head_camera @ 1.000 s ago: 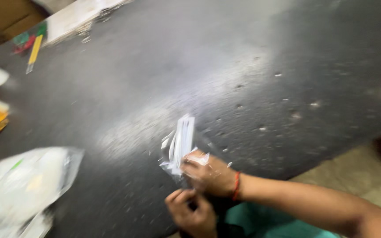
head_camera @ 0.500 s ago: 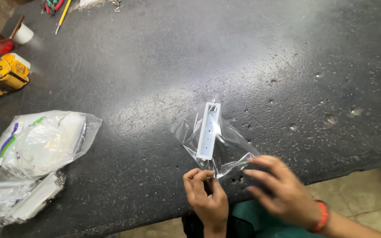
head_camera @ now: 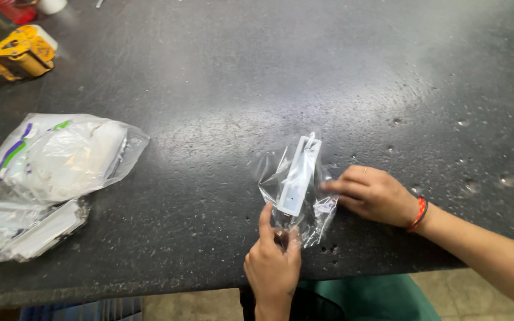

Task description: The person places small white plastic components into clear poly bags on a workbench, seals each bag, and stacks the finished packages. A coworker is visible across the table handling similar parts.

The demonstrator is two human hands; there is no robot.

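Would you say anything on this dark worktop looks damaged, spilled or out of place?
Nothing stands out as spilled or broken. The dark worktop is pitted and scuffed, and the clear bag around the white strip is crumpled.

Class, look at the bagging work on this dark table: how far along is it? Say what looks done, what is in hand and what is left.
Done: filled clear bags lie piled at the table's left. In hand: the white flat part lies inside a clear plastic bag; the left hand pinches the bag's near end, and the right hand presses its side. Left: this bag lies apart from the pile; whether it is sealed cannot be told.
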